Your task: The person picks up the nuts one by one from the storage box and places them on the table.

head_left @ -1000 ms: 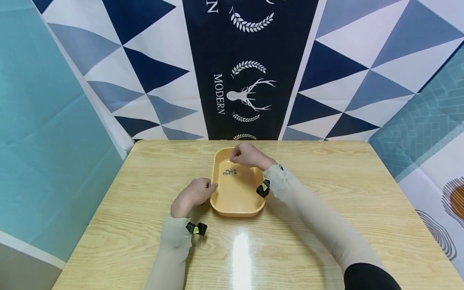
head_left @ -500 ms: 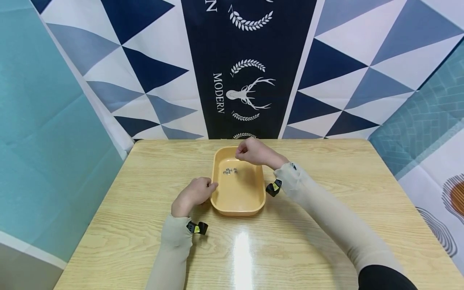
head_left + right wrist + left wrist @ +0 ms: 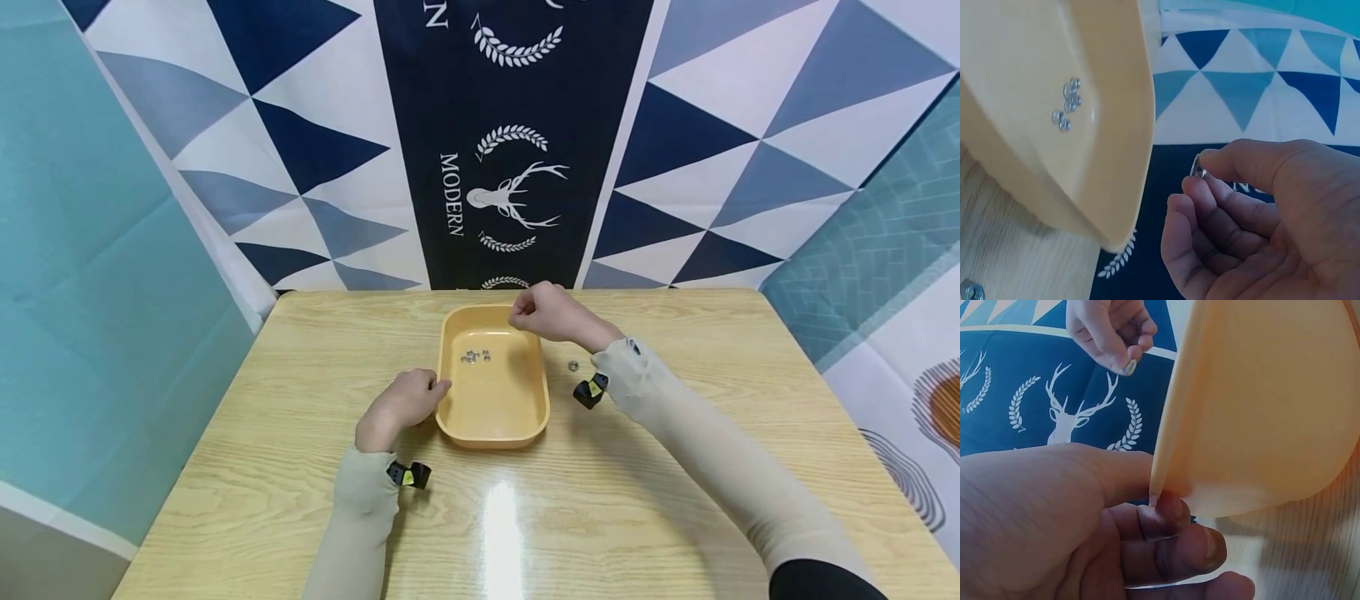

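Observation:
A yellow plastic tray [image 3: 495, 408] lies on the table, and my left hand [image 3: 405, 400] pinches its left rim between thumb and index finger. Several small metal nuts [image 3: 471, 356] lie in the tray toward its far left part. My right hand [image 3: 558, 312] is above the tray's far right corner, with a small metal nut [image 3: 1197, 165] pinched between thumb and fingertip. The left wrist view also shows this pinched nut [image 3: 1130, 367]. Another hex nut [image 3: 573, 366] lies on the table just right of the tray, close below the right wrist.
The wooden table [image 3: 262, 467] extends around the tray. Behind its far edge hangs a patterned cloth [image 3: 337, 150] with triangles and a deer print. A teal cloth [image 3: 112, 250] borders the left side.
My right hand has moved to the right over the tray, still pinching. A nut on the table beside the tray has come into view from under the sleeve. My left hand stays put.

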